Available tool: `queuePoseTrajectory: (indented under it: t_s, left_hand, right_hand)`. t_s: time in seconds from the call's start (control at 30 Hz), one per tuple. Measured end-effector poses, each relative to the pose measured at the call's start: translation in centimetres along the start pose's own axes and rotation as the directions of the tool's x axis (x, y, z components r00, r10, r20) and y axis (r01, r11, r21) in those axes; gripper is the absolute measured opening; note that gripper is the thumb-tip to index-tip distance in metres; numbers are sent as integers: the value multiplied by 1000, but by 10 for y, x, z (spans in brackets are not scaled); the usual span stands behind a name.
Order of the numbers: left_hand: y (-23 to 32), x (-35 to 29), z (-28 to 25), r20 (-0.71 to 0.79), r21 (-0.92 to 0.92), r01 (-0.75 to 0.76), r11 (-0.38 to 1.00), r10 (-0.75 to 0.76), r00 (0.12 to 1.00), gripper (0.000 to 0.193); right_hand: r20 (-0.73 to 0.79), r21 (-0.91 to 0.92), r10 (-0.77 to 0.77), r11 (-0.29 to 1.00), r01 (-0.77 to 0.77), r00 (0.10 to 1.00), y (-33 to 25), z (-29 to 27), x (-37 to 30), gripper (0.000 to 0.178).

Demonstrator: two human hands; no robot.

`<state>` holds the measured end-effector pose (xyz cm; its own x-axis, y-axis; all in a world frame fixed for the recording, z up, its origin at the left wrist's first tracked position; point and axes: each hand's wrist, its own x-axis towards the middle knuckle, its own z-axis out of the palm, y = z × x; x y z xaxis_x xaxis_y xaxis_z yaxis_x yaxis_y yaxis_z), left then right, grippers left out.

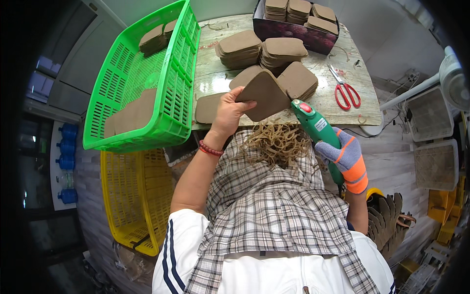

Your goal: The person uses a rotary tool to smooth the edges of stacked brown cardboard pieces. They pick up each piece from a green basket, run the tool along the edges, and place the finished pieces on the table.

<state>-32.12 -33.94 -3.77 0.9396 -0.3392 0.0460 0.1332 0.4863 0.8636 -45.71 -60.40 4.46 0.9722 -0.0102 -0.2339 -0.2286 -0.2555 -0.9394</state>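
Note:
My bare left hand [228, 113] pinches a brown sheet piece with rounded corners [267, 96] by its lower left edge, thumb on top. My right hand [349, 158], in a grey and orange glove, is wrapped round a green electric cutter [316, 125] with a red button. The cutter's tip is at the right corner of the sheet piece; whether it touches is too small to tell. Below them, a tangle of thin brown trimmings [279, 144] lies on the checked apron [274, 210] over my lap. Stacked brown pieces [298, 79] sit just beyond the held one.
Red-handled scissors [346, 93] lie at the table's right. A dark box [293, 38] of stacked pieces stands at the back. At left, a green crate [183, 63] holding more pieces is above a yellow crate [122, 196]. A white fan [453, 78] stands far right.

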Motion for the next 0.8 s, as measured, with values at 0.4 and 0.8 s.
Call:
queuePoseTrajectory:
  t_s: [0.4, 0.8]
  left_hand:
    - [-2, -21, -1, 71, 122, 269, 955, -279, 958, 34]
    - [37, -12, -26, -68, 367, 63, 928, -40, 997, 21]
  right_hand:
    - [47, -21, 35, 999, -34, 998, -1, 11, 10, 39]
    - [175, 84, 72, 993, -88, 982, 5, 14, 15, 32]
